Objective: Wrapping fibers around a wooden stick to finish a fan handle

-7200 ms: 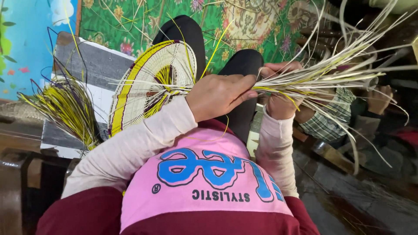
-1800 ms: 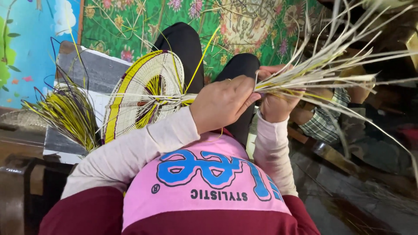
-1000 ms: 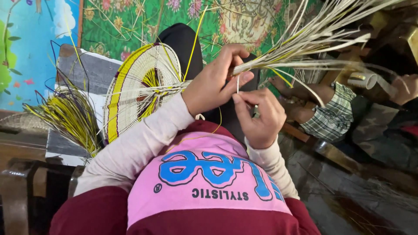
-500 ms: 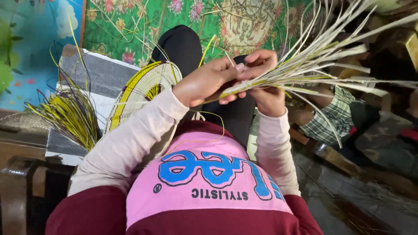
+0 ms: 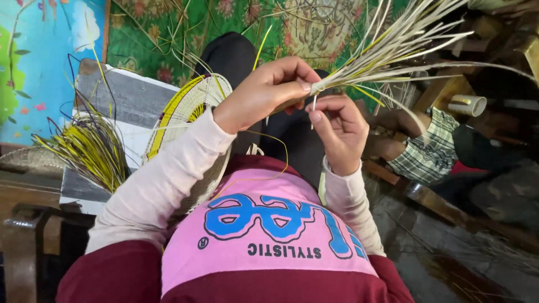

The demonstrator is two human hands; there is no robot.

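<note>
In the head view, a bundle of pale straws is pinched at its near end by the left hand, thumb and fingertips pressed together round it. From that pinch the bundle's long axis runs up and to the right, where the straws fan out loosely. The right hand is held just below and right of the pinch; its fingers are curled, and a single thin straw appears to be nipped between thumb and forefinger, though the grip is too small to be told with certainty. The bundle's gathered end thus lies just above the right fingers and inside the left ones, so the left hand is the nearer.

Left of the left hand, a round woven disc with a yellow rim is seen, partly hidden behind the left sleeve. Farther left of the disc, a sheaf of yellow and dark strands rests on a grey board.

Right of the right hand, a white cup is seen lying on its side, with checked cloth below it. Behind the bundle, a green flowered cloth is spread. A large blue printed mark on a pink panel of the shirt is seen below the hands.
</note>
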